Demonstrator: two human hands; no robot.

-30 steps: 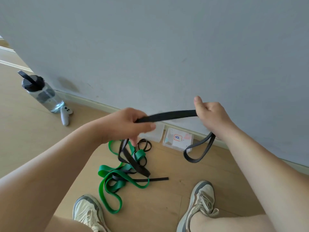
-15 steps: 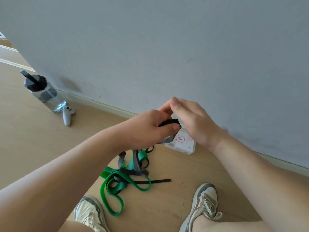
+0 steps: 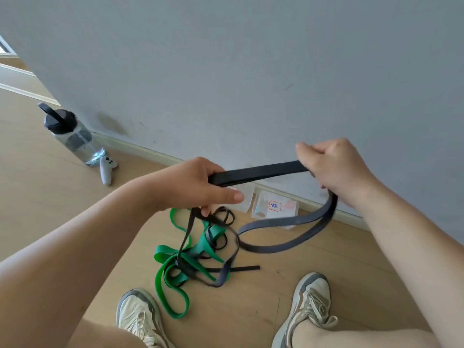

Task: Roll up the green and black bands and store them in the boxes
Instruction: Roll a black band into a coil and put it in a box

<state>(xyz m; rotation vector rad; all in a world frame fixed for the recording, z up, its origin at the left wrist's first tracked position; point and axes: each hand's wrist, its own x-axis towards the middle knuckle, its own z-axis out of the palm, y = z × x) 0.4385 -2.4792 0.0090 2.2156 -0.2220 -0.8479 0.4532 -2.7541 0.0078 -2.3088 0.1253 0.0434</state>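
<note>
I hold a black band point(image 3: 258, 173) taut between both hands above the floor. My left hand point(image 3: 198, 183) grips one part of it, and my right hand point(image 3: 331, 164) grips it farther right. From my right hand the band drops in a long loop point(image 3: 301, 237) down to the floor. Below lies a tangle of green bands point(image 3: 170, 285) and other black bands point(image 3: 221, 222). Two clear boxes sit at the wall: one with a labelled card point(image 3: 275, 207), and one point(image 3: 242, 194) partly hidden behind my left hand.
A grey wall with a skirting board runs across the back. A water bottle point(image 3: 72, 136) and a white controller point(image 3: 106, 169) lie at the left on the wooden floor. My two shoes point(image 3: 140, 320) point(image 3: 306, 307) are planted near the bottom edge.
My hands were together half a second ago. They have moved apart, my right hand to the right, stretching the black band out between them, and a longer loop hangs below.
</note>
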